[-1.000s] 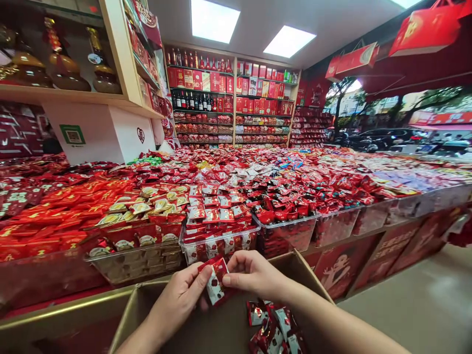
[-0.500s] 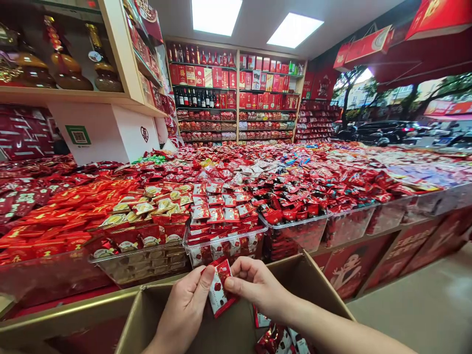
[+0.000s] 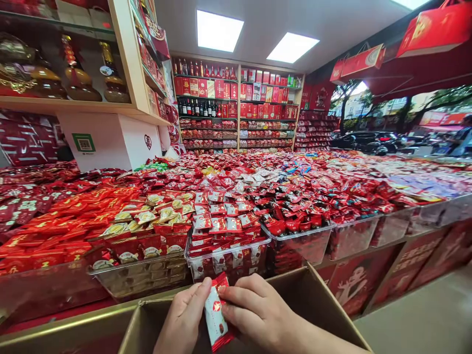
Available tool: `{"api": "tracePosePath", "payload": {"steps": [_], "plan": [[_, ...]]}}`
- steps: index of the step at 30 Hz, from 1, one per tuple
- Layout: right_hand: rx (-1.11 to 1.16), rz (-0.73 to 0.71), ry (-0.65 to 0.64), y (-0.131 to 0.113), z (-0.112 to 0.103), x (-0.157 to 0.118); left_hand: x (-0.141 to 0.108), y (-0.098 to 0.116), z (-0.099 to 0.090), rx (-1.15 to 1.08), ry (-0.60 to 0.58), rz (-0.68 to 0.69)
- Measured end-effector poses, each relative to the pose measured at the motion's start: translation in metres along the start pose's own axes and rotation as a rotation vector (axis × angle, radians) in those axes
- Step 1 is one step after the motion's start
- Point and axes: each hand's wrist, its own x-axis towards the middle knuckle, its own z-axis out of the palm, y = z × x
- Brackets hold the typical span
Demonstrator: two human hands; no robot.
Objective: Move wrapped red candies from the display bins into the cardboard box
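Observation:
Between both hands is a small red and white wrapped candy packet (image 3: 214,319), held tilted above an open cardboard box (image 3: 311,290). My left hand (image 3: 183,314) pinches its left edge, thumb up. My right hand (image 3: 260,309) has its fingers laid over the packet's right side, gripping it. Just beyond the box, a clear plastic bin (image 3: 228,250) is filled with packets (image 3: 232,223) of the same red and white look. The inside of the box is mostly hidden by my hands and arm.
Gold and red packets (image 3: 147,228) fill the bin to the left, and dark red packets (image 3: 295,211) the one to the right. A cabinet with bottles (image 3: 81,78) overhangs at the left. Stocked shelves (image 3: 238,105) line the back wall. Grey floor (image 3: 424,314) lies at the right.
My right hand has shifted so its fingers lie across the packet's right side. The packet now stands more upright. The view has tilted up slightly, and packets inside the box are no longer visible.

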Motion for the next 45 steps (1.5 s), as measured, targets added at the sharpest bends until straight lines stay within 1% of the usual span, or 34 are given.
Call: {"api": "tracePosePath", "payload": {"steps": [1, 3, 4, 6, 8, 10, 11, 12, 14, 16, 17, 18, 21, 24, 27, 33, 41, 45], "plan": [[-0.024, -0.009, 0.024, 0.0, 0.001, -0.001, -0.001, 0.0, 0.001, -0.044, 0.015, 0.007], [0.007, 0.006, 0.072, 0.001, 0.001, -0.002, -0.003, 0.001, 0.001, -0.097, 0.039, 0.013], [0.036, 0.024, 0.083, 0.003, 0.0, -0.001, -0.003, 0.002, 0.001, -0.084, 0.048, 0.012], [0.061, 0.053, 0.099, 0.011, -0.007, 0.004, -0.002, 0.002, -0.003, 0.013, 0.069, 0.014], [0.021, 0.07, 0.109, 0.025, -0.016, 0.018, 0.0, 0.003, -0.007, 0.117, 0.103, 0.037], [-0.044, 0.101, 0.116, 0.046, -0.023, 0.04, 0.003, 0.002, -0.011, 0.183, 0.112, 0.055], [-0.075, 0.132, 0.099, 0.057, -0.024, 0.054, 0.004, 0.002, -0.011, 0.213, 0.107, 0.059], [-0.11, 0.176, 0.05, 0.069, -0.023, 0.067, 0.005, 0.001, -0.012, 0.248, 0.104, 0.064], [-0.204, 0.287, -0.121, 0.091, -0.015, 0.094, 0.006, -0.001, -0.012, 0.328, 0.096, 0.084], [-0.298, 0.372, -0.293, 0.108, -0.003, 0.117, 0.007, -0.004, -0.011, 0.4, 0.087, 0.109], [-0.329, 0.393, -0.35, 0.114, 0.005, 0.126, 0.007, -0.005, -0.011, 0.428, 0.085, 0.118], [-0.347, 0.399, -0.383, 0.119, 0.011, 0.134, 0.007, -0.005, -0.012, 0.45, 0.081, 0.122], [-0.354, 0.381, -0.431, 0.125, 0.03, 0.149, 0.008, -0.006, -0.013, 0.484, 0.083, 0.123], [-0.357, 0.352, -0.487, 0.126, 0.042, 0.155, 0.009, -0.007, -0.013, 0.493, 0.077, 0.104], [-0.347, 0.32, -0.535, 0.127, 0.049, 0.155, 0.01, -0.008, -0.013, 0.513, 0.071, 0.103], [-0.311, 0.313, -0.575, 0.133, 0.052, 0.15, 0.012, -0.01, -0.014, 0.568, 0.058, 0.126], [-0.23, 0.358, -0.547, 0.138, 0.05, 0.145, 0.013, -0.011, -0.014, 0.604, 0.031, 0.136], [-0.174, 0.381, -0.515, 0.138, 0.05, 0.147, 0.014, -0.012, -0.015, 0.62, 0.023, 0.139]]}}
